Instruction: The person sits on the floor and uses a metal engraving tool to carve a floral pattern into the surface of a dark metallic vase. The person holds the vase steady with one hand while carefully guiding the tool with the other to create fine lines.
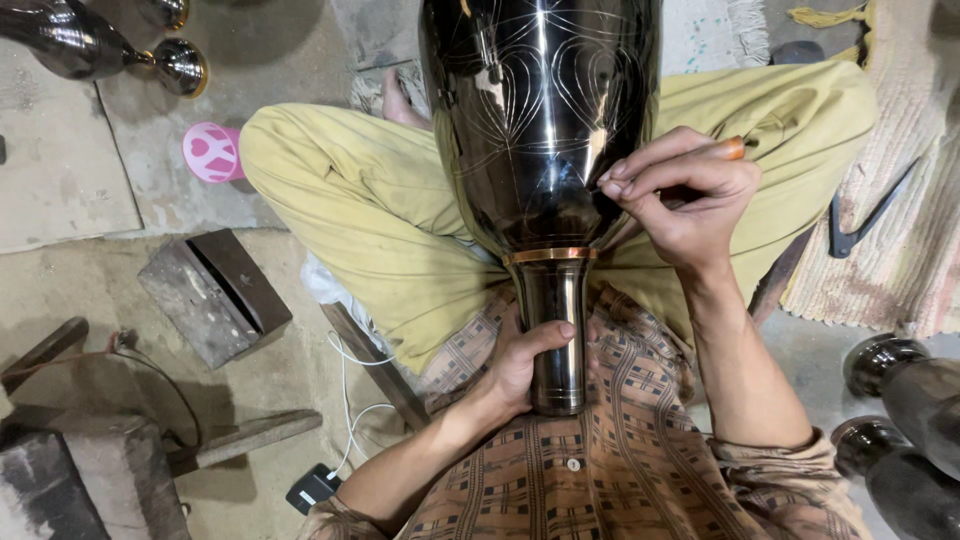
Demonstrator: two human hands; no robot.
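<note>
A large dark polished metal vase [540, 110] with engraved leaf lines lies across my lap, its narrow neck [557, 330] pointing at my chest. My left hand [520, 365] wraps around the neck just below a copper-coloured ring [550, 256]. My right hand [685, 195] pinches a thin engraving tool with an orange handle end [733, 148], its tip against the vase's lower body. I sit cross-legged in yellow-green trousers [370, 200] and a checked shirt.
Similar dark metal vases lie at top left [90, 45] and lower right [900, 400]. A pink round object [212, 152], a metal block [215, 295], wooden pieces, a white cable with a black plug [315, 487], and black shears [870, 215] on a woven mat surround me.
</note>
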